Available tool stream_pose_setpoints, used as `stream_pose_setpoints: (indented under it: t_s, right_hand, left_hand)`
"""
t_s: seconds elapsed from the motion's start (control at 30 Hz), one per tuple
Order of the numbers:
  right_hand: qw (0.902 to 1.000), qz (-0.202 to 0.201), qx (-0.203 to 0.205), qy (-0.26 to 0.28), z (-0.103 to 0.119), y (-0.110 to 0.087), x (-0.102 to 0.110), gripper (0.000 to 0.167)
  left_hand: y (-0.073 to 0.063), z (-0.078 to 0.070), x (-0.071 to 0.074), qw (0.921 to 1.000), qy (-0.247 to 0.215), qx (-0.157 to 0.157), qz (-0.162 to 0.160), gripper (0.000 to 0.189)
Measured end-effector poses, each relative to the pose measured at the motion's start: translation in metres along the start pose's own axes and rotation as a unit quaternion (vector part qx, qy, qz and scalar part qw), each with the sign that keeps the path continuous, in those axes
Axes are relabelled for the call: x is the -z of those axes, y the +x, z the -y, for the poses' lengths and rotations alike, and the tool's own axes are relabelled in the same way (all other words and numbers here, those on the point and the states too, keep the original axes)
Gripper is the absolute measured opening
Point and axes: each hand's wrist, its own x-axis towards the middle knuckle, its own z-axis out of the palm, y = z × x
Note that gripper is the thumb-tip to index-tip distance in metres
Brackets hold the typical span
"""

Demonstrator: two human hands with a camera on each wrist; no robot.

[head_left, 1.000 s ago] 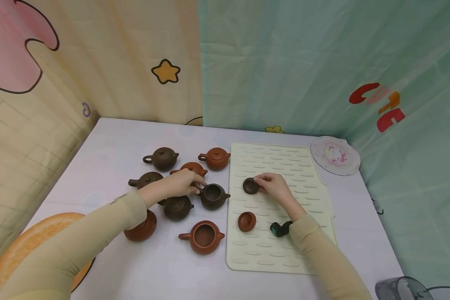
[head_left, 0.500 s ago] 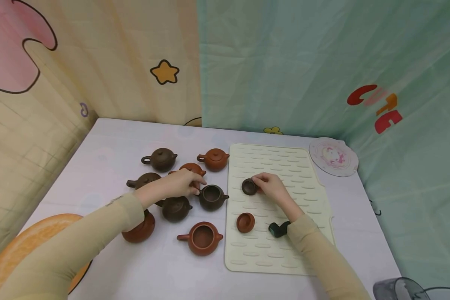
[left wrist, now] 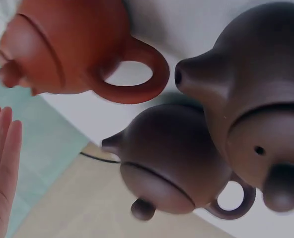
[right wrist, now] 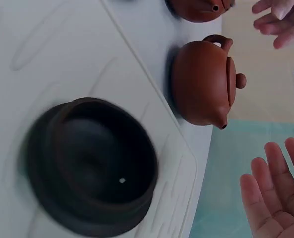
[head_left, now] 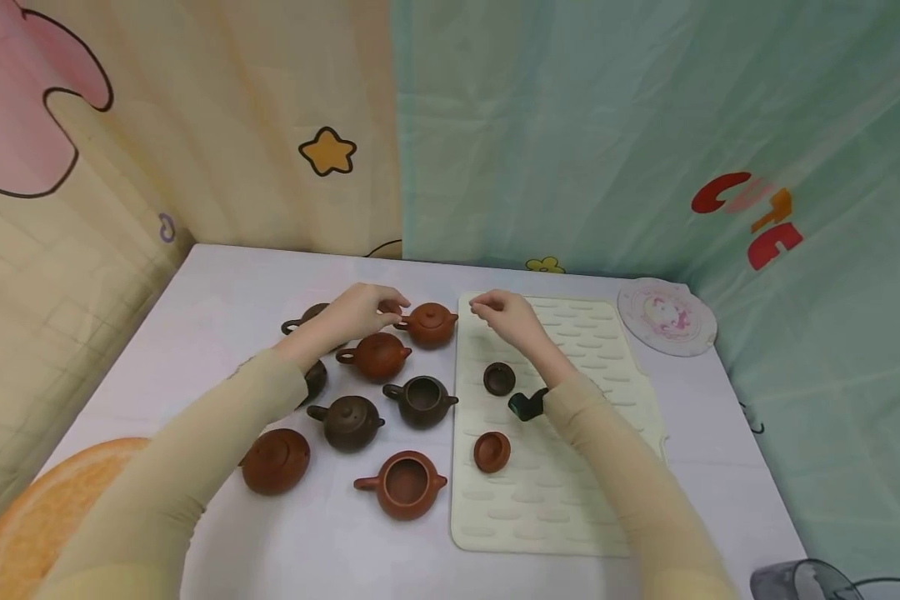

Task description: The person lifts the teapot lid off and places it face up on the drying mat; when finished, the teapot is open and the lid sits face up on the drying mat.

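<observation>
Near the handle of the back reddish teapot (head_left: 429,325), lid on, hovers my left hand (head_left: 360,315); its fingers (left wrist: 2,153) look straight in the left wrist view. My right hand (head_left: 512,318), fingers extended and holding nothing, is above the far end of the cream mat (head_left: 570,508), to the right of that teapot (right wrist: 201,82). A dark teapot lid (head_left: 499,379) lies upside down on the mat, with a red-brown lid (head_left: 492,452) nearer the front. The dark teapot (head_left: 422,402) and the front red-brown teapot (head_left: 407,483) stand without lids.
More lidded teapots stand to the left: an orange-brown one (head_left: 377,358), a dark one (head_left: 349,425) and a red-brown one (head_left: 275,462). My left arm partly covers others. A round pink-patterned mat (head_left: 667,317) lies back right; a clear container (head_left: 802,579) is front right.
My left hand has let go of the dark teapot's handle and my right hand of the dark lid. Both have moved toward the back of the table, beside the reddish teapot.
</observation>
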Motion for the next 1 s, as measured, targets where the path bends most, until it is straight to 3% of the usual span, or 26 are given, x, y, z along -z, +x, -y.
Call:
stream_pose_setpoints:
  t_s: [0.3, 0.47, 0.8, 1.0]
  right_hand:
    - [0.9976, 0.034, 0.035, -0.049, 0.028, 0.036, -0.031, 0.028]
    - [0.9935, 0.057, 0.039, -0.091, 0.033, 0.042, -0.043, 0.024]
    - [0.9915, 0.028, 0.033, -0.123, 0.034, 0.043, -0.053, 0.021]
    - [0.9855, 0.016, 0.054, -0.160, 0.035, 0.044, -0.056, 0.018]
  left_hand:
    - [0.029, 0.017, -0.016, 0.9989, 0.027, 0.033, 0.020, 0.031]
    - [0.034, 0.019, -0.020, 0.9992, 0.026, 0.018, 0.023, 0.028]
    - [0.040, 0.018, -0.027, 0.9996, 0.020, 0.011, 0.017, 0.027]
    - [0.042, 0.019, -0.028, 0.9995, 0.024, 0.012, 0.015, 0.026]
